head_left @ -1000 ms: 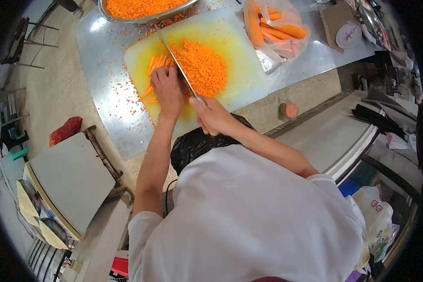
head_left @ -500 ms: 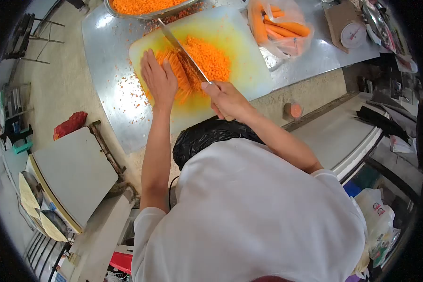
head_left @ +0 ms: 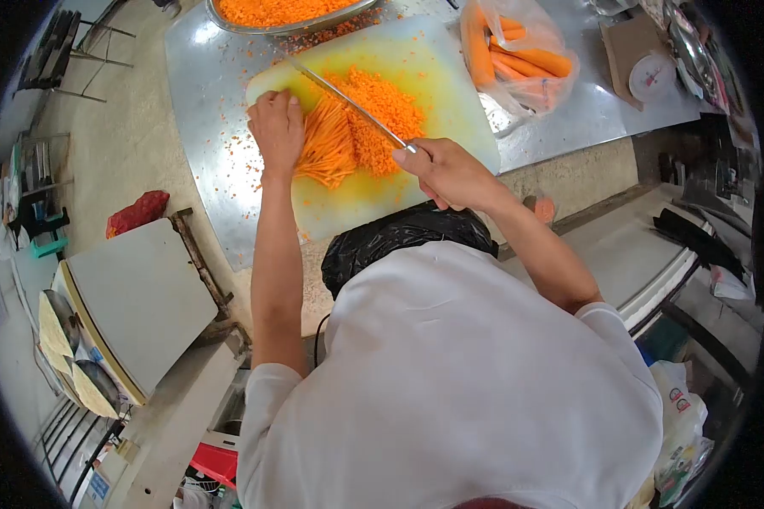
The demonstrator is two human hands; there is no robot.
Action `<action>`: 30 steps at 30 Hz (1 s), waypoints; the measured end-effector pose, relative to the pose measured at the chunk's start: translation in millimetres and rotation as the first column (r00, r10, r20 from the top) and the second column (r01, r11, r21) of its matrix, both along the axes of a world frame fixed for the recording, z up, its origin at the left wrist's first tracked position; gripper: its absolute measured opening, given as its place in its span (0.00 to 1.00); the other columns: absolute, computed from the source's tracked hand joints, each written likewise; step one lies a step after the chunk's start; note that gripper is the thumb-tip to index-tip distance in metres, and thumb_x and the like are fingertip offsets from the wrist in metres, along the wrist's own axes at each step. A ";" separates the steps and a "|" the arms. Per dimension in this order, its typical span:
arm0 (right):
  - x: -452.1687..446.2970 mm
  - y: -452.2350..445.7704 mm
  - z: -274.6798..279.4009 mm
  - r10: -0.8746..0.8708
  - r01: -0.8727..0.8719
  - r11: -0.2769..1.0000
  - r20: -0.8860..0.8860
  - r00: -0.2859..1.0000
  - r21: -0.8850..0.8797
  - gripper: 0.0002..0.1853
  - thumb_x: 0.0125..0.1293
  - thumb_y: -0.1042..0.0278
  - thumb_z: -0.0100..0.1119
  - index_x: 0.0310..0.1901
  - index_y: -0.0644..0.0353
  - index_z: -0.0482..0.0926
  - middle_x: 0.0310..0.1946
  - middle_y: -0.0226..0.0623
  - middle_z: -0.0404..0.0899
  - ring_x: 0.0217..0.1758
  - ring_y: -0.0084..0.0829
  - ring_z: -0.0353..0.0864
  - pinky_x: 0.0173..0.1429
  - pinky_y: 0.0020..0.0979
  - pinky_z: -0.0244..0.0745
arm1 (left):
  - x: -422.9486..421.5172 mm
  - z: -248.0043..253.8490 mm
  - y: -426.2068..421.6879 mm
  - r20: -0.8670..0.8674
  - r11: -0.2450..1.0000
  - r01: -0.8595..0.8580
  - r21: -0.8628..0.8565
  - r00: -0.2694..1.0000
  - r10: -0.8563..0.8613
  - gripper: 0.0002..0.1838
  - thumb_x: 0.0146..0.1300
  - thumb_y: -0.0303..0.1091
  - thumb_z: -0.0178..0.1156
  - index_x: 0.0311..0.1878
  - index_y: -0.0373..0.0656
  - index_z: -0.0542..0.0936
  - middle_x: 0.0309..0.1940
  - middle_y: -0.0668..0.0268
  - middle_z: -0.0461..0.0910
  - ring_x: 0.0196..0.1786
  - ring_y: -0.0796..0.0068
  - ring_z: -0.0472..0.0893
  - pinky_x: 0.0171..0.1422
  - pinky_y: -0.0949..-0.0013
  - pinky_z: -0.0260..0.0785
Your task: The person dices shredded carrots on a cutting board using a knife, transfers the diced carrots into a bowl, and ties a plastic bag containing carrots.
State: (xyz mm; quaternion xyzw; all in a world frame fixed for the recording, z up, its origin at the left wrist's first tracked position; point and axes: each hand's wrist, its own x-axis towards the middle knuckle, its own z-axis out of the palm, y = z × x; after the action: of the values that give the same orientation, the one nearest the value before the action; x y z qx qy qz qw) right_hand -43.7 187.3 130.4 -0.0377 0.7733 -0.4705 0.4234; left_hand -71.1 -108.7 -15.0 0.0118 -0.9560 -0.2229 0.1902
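My right hand (head_left: 452,174) grips the handle of a kitchen knife (head_left: 354,105). Its long blade slants up and left, above the border between the carrot strips (head_left: 325,146) and the finely chopped carrot (head_left: 385,114). Against the left side of the strips rests my left hand (head_left: 277,131), its fingers curled down and their tips partly hidden. Both carrot heaps lie on a white cutting board (head_left: 437,64) stained yellow.
A metal tray (head_left: 267,29) of chopped carrot stands at the board's far edge. Whole carrots fill a clear plastic bag (head_left: 526,64) to the right, near a dial scale (head_left: 651,78). Carrot bits dot the metal table (head_left: 208,110). A red sack (head_left: 137,214) lies at left.
My left hand has gone from stretched fingers to curled ones at the strips' left side. The knife has lifted and shifted slightly right, uncovering more of the strips. The view has moved a little.
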 end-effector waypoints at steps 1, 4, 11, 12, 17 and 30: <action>0.0 1.4 2.1 -0.001 0.001 1.000 0.014 1.000 -0.004 0.27 0.81 0.40 0.51 0.38 0.60 0.75 0.19 0.28 0.70 0.15 0.21 0.72 0.19 0.27 0.66 | 4.9 7.4 3.4 0.099 0.997 0.061 0.051 0.993 -0.066 0.21 0.79 0.40 0.50 0.61 0.36 0.84 0.51 0.47 0.80 0.55 0.44 0.77 0.63 0.47 0.68; 2.2 5.6 6.9 -0.008 0.008 1.000 0.038 0.999 -0.020 0.27 0.81 0.40 0.51 0.41 0.61 0.77 0.18 0.29 0.71 0.15 0.21 0.72 0.19 0.29 0.67 | 21.5 14.1 17.4 0.075 0.980 0.182 0.074 0.979 -0.188 0.17 0.77 0.37 0.52 0.54 0.36 0.84 0.48 0.50 0.80 0.52 0.44 0.77 0.59 0.47 0.69; -1.1 -2.2 -5.0 0.015 -0.013 0.999 0.050 0.999 -0.044 0.27 0.81 0.42 0.50 0.42 0.64 0.78 0.17 0.33 0.73 0.14 0.26 0.73 0.20 0.33 0.69 | 11.2 12.8 65.3 0.005 0.997 -0.078 0.028 0.997 0.078 0.09 0.68 0.28 0.59 0.49 0.39 0.80 0.46 0.53 0.78 0.50 0.47 0.77 0.55 0.48 0.70; -2.7 -10.1 -18.1 0.016 -0.014 0.998 0.020 1.000 -0.062 0.27 0.82 0.42 0.50 0.41 0.64 0.78 0.17 0.34 0.73 0.14 0.27 0.73 0.20 0.33 0.69 | 11.8 8.5 68.7 0.024 0.996 -0.090 -0.024 0.996 0.090 0.09 0.67 0.27 0.60 0.49 0.40 0.80 0.46 0.54 0.78 0.49 0.48 0.76 0.54 0.48 0.70; -20.2 -23.5 -19.8 0.023 -0.021 1.000 0.075 0.997 -0.020 0.27 0.81 0.41 0.49 0.39 0.64 0.76 0.17 0.34 0.72 0.16 0.29 0.76 0.21 0.35 0.71 | 11.5 8.8 69.3 -0.075 0.997 -0.064 0.032 0.995 0.066 0.10 0.64 0.25 0.60 0.48 0.40 0.80 0.45 0.56 0.78 0.47 0.48 0.76 0.52 0.49 0.69; -35.7 -29.7 -22.5 0.064 -0.062 0.997 0.047 0.997 -0.042 0.26 0.81 0.42 0.50 0.39 0.62 0.76 0.17 0.34 0.71 0.16 0.28 0.75 0.20 0.34 0.70 | 11.7 4.1 61.6 -0.092 0.993 0.011 0.115 0.996 0.000 0.08 0.62 0.21 0.58 0.44 0.36 0.79 0.41 0.52 0.78 0.45 0.45 0.74 0.52 0.49 0.67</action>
State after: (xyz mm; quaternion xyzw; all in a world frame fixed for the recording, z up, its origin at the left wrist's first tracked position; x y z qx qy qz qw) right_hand -79.4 157.7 107.9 -0.0590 0.7515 -0.4733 0.4558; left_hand -59.4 -47.2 -10.9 0.0099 -0.9319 -0.2785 0.2322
